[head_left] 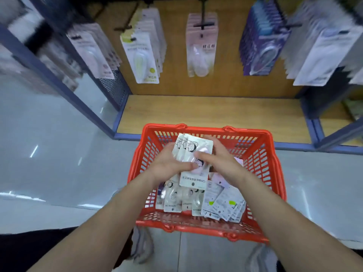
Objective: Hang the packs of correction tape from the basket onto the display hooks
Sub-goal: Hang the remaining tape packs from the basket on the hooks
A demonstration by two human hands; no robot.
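1. The fanned stack of packs (193, 161) could slide apart and drop back into the basket (206, 128), because it seems to be pinched only along its sides.
2. Its uneven far ends may miss the hook (203, 18).
3. The stack is held above the basket's middle. Its long axis runs near to far, with the printed end towards the person.
4. The left hand (169, 164) and right hand (223, 162) curl fingers and thumbs round its sides.

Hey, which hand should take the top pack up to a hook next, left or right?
Probably the right hand: its thumb and fingers pinch the top pack, while the left hand grips the stack above the basket.
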